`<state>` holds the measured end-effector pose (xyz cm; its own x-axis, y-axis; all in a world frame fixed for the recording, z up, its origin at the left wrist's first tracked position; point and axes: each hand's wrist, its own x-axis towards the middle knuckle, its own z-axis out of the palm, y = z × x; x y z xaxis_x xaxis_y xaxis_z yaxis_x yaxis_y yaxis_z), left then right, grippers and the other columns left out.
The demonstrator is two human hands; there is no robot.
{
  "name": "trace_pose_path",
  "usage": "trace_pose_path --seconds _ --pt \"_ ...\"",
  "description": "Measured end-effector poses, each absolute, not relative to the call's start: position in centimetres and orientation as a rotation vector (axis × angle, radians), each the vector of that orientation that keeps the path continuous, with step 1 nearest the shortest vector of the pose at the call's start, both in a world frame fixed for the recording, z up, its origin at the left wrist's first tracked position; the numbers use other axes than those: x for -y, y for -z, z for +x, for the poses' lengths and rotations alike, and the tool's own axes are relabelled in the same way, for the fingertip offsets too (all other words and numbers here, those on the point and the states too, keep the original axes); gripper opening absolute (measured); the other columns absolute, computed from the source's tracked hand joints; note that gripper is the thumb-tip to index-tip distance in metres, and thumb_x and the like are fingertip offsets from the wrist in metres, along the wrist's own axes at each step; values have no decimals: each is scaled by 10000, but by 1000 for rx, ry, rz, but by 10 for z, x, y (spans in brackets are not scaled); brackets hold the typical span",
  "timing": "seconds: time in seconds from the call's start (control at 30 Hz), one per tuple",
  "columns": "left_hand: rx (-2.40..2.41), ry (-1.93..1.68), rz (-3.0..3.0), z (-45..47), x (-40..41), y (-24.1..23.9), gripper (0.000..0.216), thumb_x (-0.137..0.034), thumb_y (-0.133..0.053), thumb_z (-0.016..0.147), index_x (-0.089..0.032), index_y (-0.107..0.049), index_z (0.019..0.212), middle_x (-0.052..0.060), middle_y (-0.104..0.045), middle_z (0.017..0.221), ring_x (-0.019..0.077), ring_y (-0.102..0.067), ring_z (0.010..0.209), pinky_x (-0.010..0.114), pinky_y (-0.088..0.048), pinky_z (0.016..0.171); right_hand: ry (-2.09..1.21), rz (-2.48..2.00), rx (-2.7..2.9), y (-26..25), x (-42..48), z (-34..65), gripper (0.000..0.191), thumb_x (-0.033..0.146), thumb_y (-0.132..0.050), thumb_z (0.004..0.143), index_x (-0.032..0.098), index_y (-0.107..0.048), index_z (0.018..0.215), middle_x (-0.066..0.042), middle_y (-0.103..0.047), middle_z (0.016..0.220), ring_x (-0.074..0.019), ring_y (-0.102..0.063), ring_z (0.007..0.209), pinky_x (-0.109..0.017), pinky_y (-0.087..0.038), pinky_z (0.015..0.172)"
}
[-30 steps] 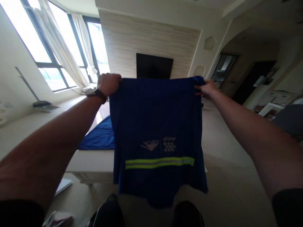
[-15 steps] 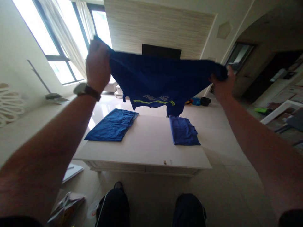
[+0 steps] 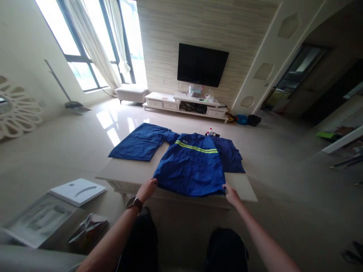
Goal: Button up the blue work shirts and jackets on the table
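A blue work jacket (image 3: 193,170) with a yellow and silver reflective stripe lies spread over the white table (image 3: 124,172), its hem toward me and overhanging the near edge. My left hand (image 3: 148,189), with a watch on the wrist, pinches the left corner of the hem. At the right corner, my right hand (image 3: 231,193) pinches the cloth too. A folded blue garment (image 3: 138,142) rests on the table's left side, touched by one jacket sleeve. On the right lies another folded, darker blue garment (image 3: 231,155), partly covered by the jacket.
A small bottle (image 3: 210,132) stands behind the jacket. White boxes (image 3: 78,190) and a plastic bag (image 3: 89,230) sit on the floor to the left. Farther back are a low TV cabinet (image 3: 161,101), a wall-mounted TV (image 3: 202,65) and a dustpan (image 3: 74,104).
Both hands have come down from raised height to the table's near edge, still holding the jacket. It was hanging stretched in the air and now lies on the table between the folded garments.
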<state>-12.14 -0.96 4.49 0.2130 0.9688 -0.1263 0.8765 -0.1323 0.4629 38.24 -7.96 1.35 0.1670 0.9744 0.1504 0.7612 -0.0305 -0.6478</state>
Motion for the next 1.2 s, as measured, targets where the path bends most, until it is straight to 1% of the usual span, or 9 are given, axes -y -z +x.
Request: trace_pose_path --seconds 0.07,0.17,0.4,0.57,0.7,0.87,1.03,1.1,1.2 --pt "-1733 -176 2038 -117 14 -31 268 -189 -469 942 -225 -711 1053 124 -716 1208 274 -674 1123 362 -495 963 -430 -1923 1635 1 85 376 291 120 -559 516 258 -567 772 -47 -695 870 -321 -687 976 -486 -535 945" --pt "-1741 -158 2067 -100 14 -24 276 -180 -449 948 -226 -707 1036 117 -721 1167 266 -677 1088 342 -482 916 -408 -1964 1622 16 86 360 368 98 -553 514 245 -596 849 -63 -672 924 -331 -642 1020 -503 -500 990" --pt "-1574 -296 1979 -22 -7 -17 243 -206 -537 930 -220 -737 1068 114 -743 1128 255 -671 1098 315 -465 905 -512 -1884 1837 31 62 267 260 225 -706 759 258 -641 1008 -81 -674 1100 -329 -570 1127 -458 -483 1007" --pt "-1600 -375 1832 11 -33 -3 227 -222 -554 921 -218 -767 999 74 -775 1002 195 -703 933 263 -441 789 -552 -1909 2103 40 43 196 404 310 -784 810 260 -643 1185 -71 -659 1196 -276 -578 1163 -392 -481 983" --pt "-1649 -316 1773 15 -50 1 249 -276 -542 929 -219 -781 972 84 -779 927 190 -698 828 259 -414 710 -466 -1942 2347 52 38 170 426 245 -731 866 248 -618 1277 -85 -664 1224 -272 -594 1161 -386 -476 942" --pt "-1659 -130 1729 16 -58 -9 360 -442 -543 926 -213 -781 782 119 -764 812 251 -710 807 292 -416 681 -481 -1999 2349 40 22 170 224 126 -559 926 224 -687 1083 -73 -719 1069 -228 -635 1068 -315 -464 880" --pt "-1519 -178 1390 27 -48 -15 590 -530 -438 968 -172 -686 569 88 -656 537 196 -638 525 283 -448 589 -609 -1972 2046 16 0 189 208 156 -538 938 225 -726 992 -61 -755 1017 -213 -677 999 -292 -469 845" --pt "-1393 -196 1226 33 -40 -14 668 -590 -384 984 -148 -672 573 92 -637 505 184 -606 451 288 -470 551 -657 -1906 1903 11 -4 198 195 180 -552 942 223 -741 966 -58 -767 1010 -209 -693 963 -295 -475 851" --pt "-1267 -297 963 42 -28 -10 607 -623 -448 972 -110 -715 786 108 -728 661 188 -649 474 293 -508 537 -705 -1777 1765 8 -4 207 179 235 -586 942 221 -754 881 -57 -778 935 -209 -703 878 -307 -482 826"
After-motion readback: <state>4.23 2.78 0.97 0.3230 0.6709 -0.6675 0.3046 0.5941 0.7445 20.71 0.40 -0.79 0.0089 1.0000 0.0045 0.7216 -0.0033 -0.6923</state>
